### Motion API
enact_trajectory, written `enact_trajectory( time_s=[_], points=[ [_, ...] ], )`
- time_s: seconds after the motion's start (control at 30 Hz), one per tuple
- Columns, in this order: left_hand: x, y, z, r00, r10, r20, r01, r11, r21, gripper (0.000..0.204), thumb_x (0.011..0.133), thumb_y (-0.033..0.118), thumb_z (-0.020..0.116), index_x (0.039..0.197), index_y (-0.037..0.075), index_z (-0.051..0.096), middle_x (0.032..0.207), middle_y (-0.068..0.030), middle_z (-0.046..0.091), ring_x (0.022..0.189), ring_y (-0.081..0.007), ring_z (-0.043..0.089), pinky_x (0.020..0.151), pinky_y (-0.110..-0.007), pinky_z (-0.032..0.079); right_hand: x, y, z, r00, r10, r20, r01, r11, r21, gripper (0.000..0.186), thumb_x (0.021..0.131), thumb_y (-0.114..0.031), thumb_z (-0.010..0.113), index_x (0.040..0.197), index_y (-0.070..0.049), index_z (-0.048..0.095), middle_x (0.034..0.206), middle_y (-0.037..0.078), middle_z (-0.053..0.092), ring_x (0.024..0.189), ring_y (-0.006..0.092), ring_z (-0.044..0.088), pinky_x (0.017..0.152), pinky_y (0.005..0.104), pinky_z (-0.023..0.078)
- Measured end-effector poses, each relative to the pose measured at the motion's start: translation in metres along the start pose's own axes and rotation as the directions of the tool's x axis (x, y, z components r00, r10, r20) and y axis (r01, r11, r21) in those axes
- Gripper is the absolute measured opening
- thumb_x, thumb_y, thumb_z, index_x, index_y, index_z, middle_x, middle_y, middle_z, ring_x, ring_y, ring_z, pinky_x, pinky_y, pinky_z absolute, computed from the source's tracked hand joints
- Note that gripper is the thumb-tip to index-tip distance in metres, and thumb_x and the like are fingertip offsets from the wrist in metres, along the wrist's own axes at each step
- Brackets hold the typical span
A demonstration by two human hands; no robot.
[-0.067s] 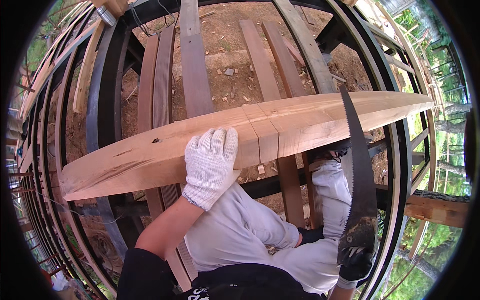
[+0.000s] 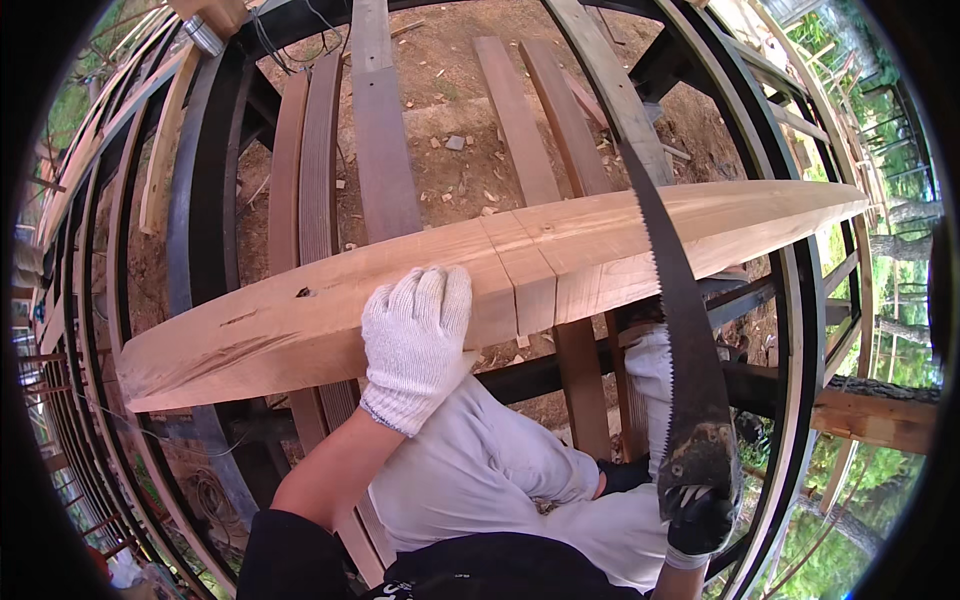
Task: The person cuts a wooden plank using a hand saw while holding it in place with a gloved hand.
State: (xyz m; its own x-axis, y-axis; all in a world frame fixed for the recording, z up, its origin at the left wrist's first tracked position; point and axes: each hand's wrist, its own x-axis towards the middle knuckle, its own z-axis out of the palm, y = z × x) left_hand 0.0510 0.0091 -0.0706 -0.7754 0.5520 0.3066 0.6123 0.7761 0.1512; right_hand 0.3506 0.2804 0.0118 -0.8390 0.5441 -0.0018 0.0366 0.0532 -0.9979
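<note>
A long, thick squared timber [image 2: 620, 235] lies across in front of me. Two dark lines, close together, run over its top and down its near face around the middle. My left hand [image 2: 418, 335], in a white knitted glove, grips the timber's near edge left of those lines, fingers on top; the thumb is mostly hidden. In a dark glove with pale fingertips, my right hand [image 2: 700, 520] is closed round the lower end of a large handsaw [image 2: 688, 340]. The saw's dark, toothed blade points up and away, passing in front of the timber right of the lines.
Wooden planks [image 2: 388, 150] run away from me beneath the timber, over black metal beams [image 2: 215, 190]. Below is brown ground [image 2: 440, 130] with scattered wood chips. My legs in pale trousers [image 2: 500, 450] are under the near side. A silver cylinder [image 2: 203, 36] stands far left.
My right hand and the saw have shifted to the left, with the blade now nearer the lines. My left hand stays on the timber.
</note>
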Motion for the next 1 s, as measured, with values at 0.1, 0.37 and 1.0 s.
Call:
enact_trajectory(
  time_s=[0.1,0.37,1.0],
  points=[
    [0.000,0.001,-0.004,1.000,-0.009,-0.003,0.009,1.000,-0.008,0.094,0.049,0.032,0.094,0.134,0.006,0.063,0.130,-0.0156,0.064,0.122,-0.0357,0.061,0.103,-0.054,0.044,0.003,0.011,0.013,0.999,0.034,0.026,-0.034,0.999,0.011,0.085,0.096,-0.054,0.067,0.149,0.010,0.047,0.080,0.014,0.073,0.068,0.0212,0.069,0.064,0.0343,0.055],
    [0.004,-0.002,-0.009,0.999,-0.026,0.043,0.027,0.999,-0.032,0.092,0.050,0.031,0.093,0.133,0.005,0.063,0.126,-0.0168,0.065,0.118,-0.0366,0.063,0.100,-0.053,0.046,0.007,0.022,0.033,0.993,0.100,0.063,-0.102,0.995,0.020,0.083,0.097,-0.053,0.066,0.150,0.008,0.047,0.081,0.015,0.074,0.070,0.0237,0.071,0.066,0.0368,0.057],
    [0.007,-0.003,-0.008,0.998,-0.032,0.056,0.034,0.999,-0.036,0.089,0.053,0.033,0.093,0.132,0.006,0.063,0.129,-0.0156,0.066,0.123,-0.0352,0.061,0.105,-0.052,0.043,-0.043,0.025,0.058,0.908,0.384,0.169,-0.309,0.884,-0.351,0.075,0.095,-0.021,0.064,0.155,0.013,0.035,0.139,0.026,0.061,0.121,0.0333,0.066,0.099,0.0403,0.055]
  ],
)
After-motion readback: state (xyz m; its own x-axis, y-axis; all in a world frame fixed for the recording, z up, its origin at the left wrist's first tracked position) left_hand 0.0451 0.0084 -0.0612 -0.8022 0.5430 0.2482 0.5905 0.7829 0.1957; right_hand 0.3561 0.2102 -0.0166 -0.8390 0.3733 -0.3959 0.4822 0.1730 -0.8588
